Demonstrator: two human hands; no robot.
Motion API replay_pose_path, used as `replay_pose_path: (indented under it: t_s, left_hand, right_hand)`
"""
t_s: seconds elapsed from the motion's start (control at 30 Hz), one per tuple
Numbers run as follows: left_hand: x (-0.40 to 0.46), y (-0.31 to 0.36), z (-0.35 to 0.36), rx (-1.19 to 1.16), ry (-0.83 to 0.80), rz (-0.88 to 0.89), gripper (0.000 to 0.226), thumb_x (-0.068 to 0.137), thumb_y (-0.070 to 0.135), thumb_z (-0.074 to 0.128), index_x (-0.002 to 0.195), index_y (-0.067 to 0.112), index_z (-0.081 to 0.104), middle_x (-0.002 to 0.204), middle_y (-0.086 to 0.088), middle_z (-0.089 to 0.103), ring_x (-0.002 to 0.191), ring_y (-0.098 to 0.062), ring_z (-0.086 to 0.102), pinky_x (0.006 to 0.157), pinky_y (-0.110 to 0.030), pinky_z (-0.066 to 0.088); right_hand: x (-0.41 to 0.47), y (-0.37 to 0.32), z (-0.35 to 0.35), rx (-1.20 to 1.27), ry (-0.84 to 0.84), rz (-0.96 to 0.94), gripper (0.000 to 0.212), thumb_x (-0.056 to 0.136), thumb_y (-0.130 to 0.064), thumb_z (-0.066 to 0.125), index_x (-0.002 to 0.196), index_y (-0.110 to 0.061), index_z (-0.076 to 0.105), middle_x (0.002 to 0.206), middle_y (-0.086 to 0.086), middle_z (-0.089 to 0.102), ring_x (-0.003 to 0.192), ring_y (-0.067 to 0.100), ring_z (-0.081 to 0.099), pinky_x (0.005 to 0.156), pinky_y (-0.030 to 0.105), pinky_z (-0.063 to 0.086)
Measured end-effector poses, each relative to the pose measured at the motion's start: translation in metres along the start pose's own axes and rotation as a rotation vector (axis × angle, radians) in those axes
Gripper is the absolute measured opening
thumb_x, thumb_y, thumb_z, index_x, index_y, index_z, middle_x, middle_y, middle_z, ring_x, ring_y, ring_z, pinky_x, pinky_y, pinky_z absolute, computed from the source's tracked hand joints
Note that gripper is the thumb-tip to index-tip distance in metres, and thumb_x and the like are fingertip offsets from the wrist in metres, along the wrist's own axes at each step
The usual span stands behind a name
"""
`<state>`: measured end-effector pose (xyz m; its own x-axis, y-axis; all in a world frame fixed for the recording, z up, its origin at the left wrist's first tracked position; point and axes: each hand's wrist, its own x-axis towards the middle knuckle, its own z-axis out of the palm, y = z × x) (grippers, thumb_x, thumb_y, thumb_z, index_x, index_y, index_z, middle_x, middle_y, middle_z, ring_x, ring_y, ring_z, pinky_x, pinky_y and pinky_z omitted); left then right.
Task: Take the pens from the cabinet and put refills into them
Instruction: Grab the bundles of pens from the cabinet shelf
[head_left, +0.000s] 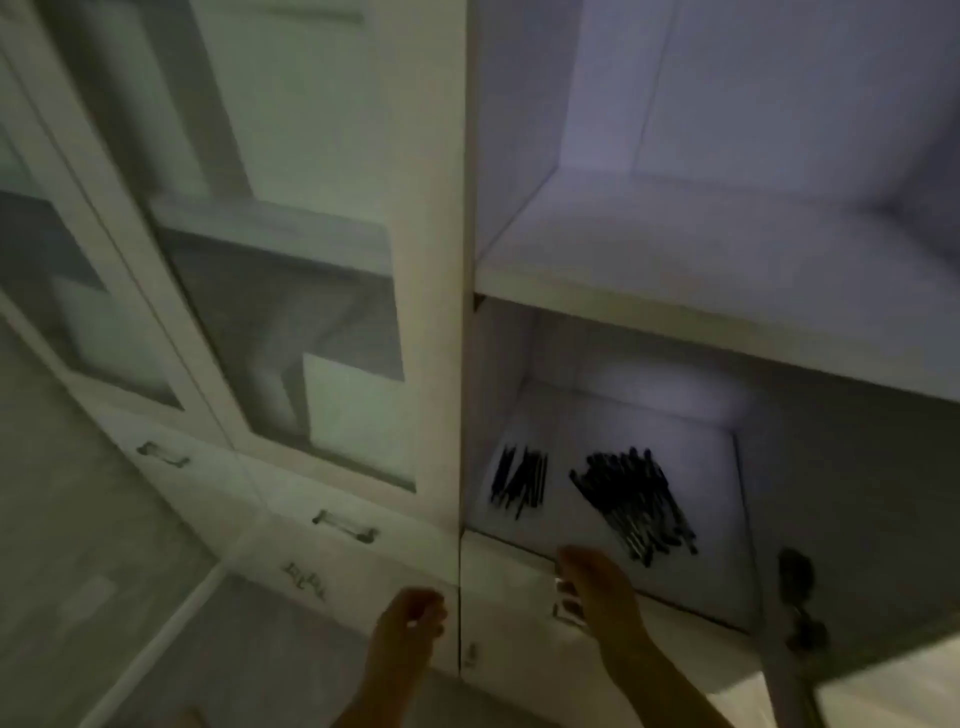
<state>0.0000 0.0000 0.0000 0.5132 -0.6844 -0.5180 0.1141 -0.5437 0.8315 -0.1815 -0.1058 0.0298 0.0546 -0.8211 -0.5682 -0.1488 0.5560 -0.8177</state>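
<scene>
Open cabinet (467, 312) with two dark bundles on its lower shelf (571, 525).

The larger pile of pens (634, 501) lies at centre; a smaller bundle of thin dark sticks (519, 480), pens or refills, lies apart at its 9 o'clock. At 7 o'clock of the pens, the right hand (597, 587) reaches the shelf's front edge beside a drawer handle (566, 603); blur hides its finger state. The left hand (413, 616), farther toward 8 o'clock, hangs loosely curled, holding nothing.

glass door (291, 332) (shut), drawer handles (345, 526)
</scene>
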Motion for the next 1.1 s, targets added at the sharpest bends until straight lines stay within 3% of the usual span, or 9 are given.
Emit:
replay_pose_path:
  t_s: [0.1, 0.2, 0.27, 0.33, 0.5, 0.7, 0.87, 1.03, 1.1]
  left_hand:
    - [0.014, 0.024, 0.032, 0.277, -0.014, 0.236, 0.013, 0.091, 0.014, 0.059, 0.093, 0.027, 0.06, 0.091, 0.005, 0.066, 0.08, -0.012, 0.064, 0.071, -0.022, 0.052]
    - [0.022, 0.059, 0.073, 0.376, -0.02, 0.445, 0.016, 0.09, 0.014, 0.059, 0.101, 0.024, 0.057, 0.098, 0.004, 0.06, 0.088, -0.016, 0.062, 0.073, -0.018, 0.049]
    - [0.038, 0.076, 0.097, 0.51, -0.026, 0.499, 0.035, 0.09, 0.022, 0.061, 0.123, 0.015, 0.051, 0.118, -0.004, 0.051, 0.108, -0.023, 0.055, 0.085, -0.024, 0.046]
    - [0.057, 0.092, 0.117, 0.683, -0.024, 0.43, 0.065, 0.09, 0.035, 0.061, 0.141, 0.008, 0.031, 0.137, -0.011, 0.035, 0.124, -0.029, 0.042, 0.1, -0.035, 0.042]
    - [0.091, 0.104, 0.139, 1.014, 0.091, 0.285, 0.102, 0.083, 0.058, 0.06, 0.148, 0.002, 0.005, 0.147, -0.019, 0.019, 0.131, -0.037, 0.031, 0.104, -0.043, 0.037]
    - [0.117, 0.118, 0.16, 1.201, 0.117, 0.206, 0.108, 0.087, 0.058, 0.055, 0.147, -0.007, -0.007, 0.151, -0.024, 0.011, 0.137, -0.04, 0.025, 0.107, -0.043, 0.036]
    - [0.132, 0.129, 0.168, 1.252, 0.157, 0.104, 0.074, 0.099, 0.034, 0.044, 0.146, -0.009, 0.006, 0.149, -0.028, 0.019, 0.135, -0.04, 0.03, 0.105, -0.039, 0.036]
    - [0.146, 0.13, 0.17, 1.196, 0.113, 0.057, 0.05, 0.101, 0.017, 0.034, 0.146, -0.001, 0.019, 0.142, -0.023, 0.031, 0.13, -0.041, 0.034, 0.103, -0.044, 0.035]
    - [0.147, 0.126, 0.167, 1.174, 0.109, 0.083, 0.048, 0.099, 0.016, 0.039, 0.143, -0.002, 0.027, 0.141, -0.022, 0.034, 0.129, -0.04, 0.037, 0.102, -0.044, 0.036]
  right_hand:
    - [0.02, -0.009, -0.008, -0.044, 0.089, -0.235, 0.002, 0.091, -0.013, 0.067, 0.093, -0.012, 0.065, 0.099, 0.014, 0.066, 0.087, 0.026, 0.063, 0.068, 0.023, 0.05]
    - [0.042, -0.027, -0.016, -0.245, 0.238, -0.404, 0.051, 0.081, -0.022, 0.079, 0.124, -0.008, 0.056, 0.125, 0.015, 0.058, 0.114, 0.03, 0.055, 0.09, 0.034, 0.051]
    - [0.067, -0.044, -0.024, -0.544, 0.34, -0.35, 0.101, 0.071, -0.04, 0.085, 0.148, -0.006, 0.03, 0.148, 0.018, 0.036, 0.136, 0.034, 0.036, 0.111, 0.047, 0.035]
    - [0.092, -0.059, -0.034, -0.814, 0.379, -0.235, 0.136, 0.06, -0.059, 0.085, 0.155, -0.01, 0.0, 0.159, 0.019, 0.01, 0.146, 0.036, 0.014, 0.117, 0.052, 0.018]
    - [0.135, -0.074, -0.055, -1.056, 0.274, 0.011, 0.166, 0.043, -0.072, 0.085, 0.148, -0.009, -0.029, 0.159, 0.025, -0.011, 0.148, 0.042, -0.004, 0.117, 0.06, 0.005]
    - [0.159, -0.085, -0.059, -1.155, 0.197, 0.062, 0.161, 0.047, -0.065, 0.087, 0.15, -0.001, -0.019, 0.16, 0.021, 0.001, 0.148, 0.04, 0.009, 0.118, 0.052, 0.022]
    - [0.169, -0.086, -0.042, -1.294, 0.022, -0.099, 0.101, 0.081, -0.059, 0.066, 0.157, -0.023, 0.009, 0.159, 0.01, 0.022, 0.143, 0.033, 0.028, 0.116, 0.045, 0.03]
    - [0.175, -0.087, -0.031, -1.188, 0.105, -0.003, 0.07, 0.091, -0.035, 0.066, 0.146, -0.006, 0.035, 0.143, 0.017, 0.044, 0.129, 0.032, 0.047, 0.106, 0.04, 0.043]
    - [0.173, -0.088, -0.027, -1.257, 0.125, -0.017, 0.059, 0.097, -0.026, 0.058, 0.146, -0.003, 0.034, 0.145, 0.017, 0.041, 0.132, 0.031, 0.043, 0.108, 0.038, 0.04]
